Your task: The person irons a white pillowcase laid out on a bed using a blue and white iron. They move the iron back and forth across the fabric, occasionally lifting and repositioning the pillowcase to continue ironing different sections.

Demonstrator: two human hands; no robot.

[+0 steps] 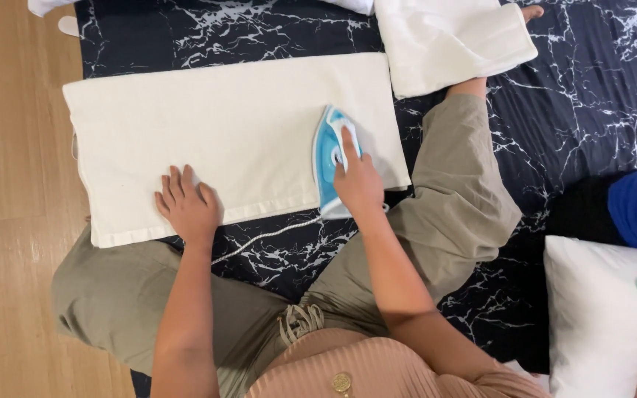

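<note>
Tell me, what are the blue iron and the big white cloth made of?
The iron looks like smooth, glossy plastic in blue and white; its soleplate is hidden. The white cloth seems woven fabric, probably cotton: matte, with a stitched hem.

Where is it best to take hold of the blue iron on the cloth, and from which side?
Grip the iron by its handle on top, coming from above at the wide rear end, probably. It lies flat on the white cloth with its tip pointing away from the person, and the cord leaves the rear. The right hand holds it this way; the left hand presses the cloth.
</note>
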